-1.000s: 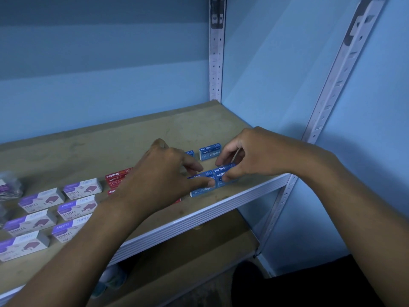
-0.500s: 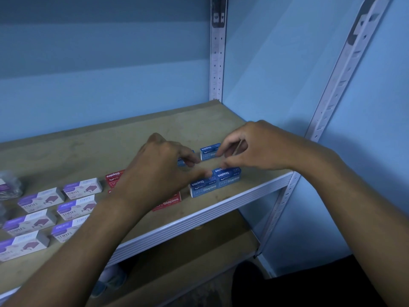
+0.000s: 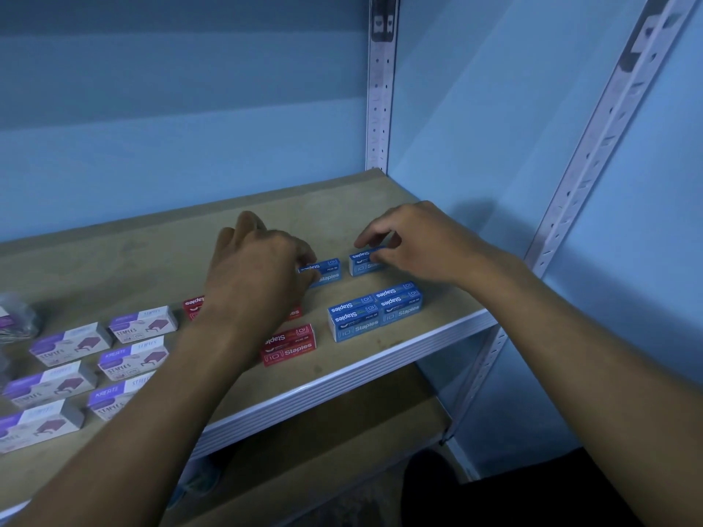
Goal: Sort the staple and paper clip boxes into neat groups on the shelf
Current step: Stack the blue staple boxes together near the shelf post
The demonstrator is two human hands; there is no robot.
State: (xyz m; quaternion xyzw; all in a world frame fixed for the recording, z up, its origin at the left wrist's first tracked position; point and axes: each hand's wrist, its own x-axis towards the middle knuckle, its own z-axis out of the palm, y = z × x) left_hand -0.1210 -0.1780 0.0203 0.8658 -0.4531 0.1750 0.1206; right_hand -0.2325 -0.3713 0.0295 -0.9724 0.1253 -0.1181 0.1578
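On the wooden shelf (image 3: 342, 207), two blue staple boxes (image 3: 374, 310) lie side by side near the front edge. Behind them, my left hand (image 3: 262, 271) pinches another blue staple box (image 3: 323, 271), and my right hand (image 3: 411, 245) pinches a further blue box (image 3: 363, 262). Both of these boxes rest on the shelf. A red staple box (image 3: 289, 344) lies in front of my left wrist, and more red boxes (image 3: 192, 306) are partly hidden under that hand. Several white and purple staple boxes (image 3: 133, 355) form rows at the left.
A clear bag of clips (image 3: 15, 321) sits at the far left. Perforated metal uprights stand at the back corner (image 3: 378, 108) and the front right (image 3: 593, 138). A lower shelf (image 3: 323, 443) lies beneath. Blue walls close in behind and to the right.
Both hands left the front pair of blue boxes and moved back. Each now grips one of the two blue boxes lying farther back on the shelf.
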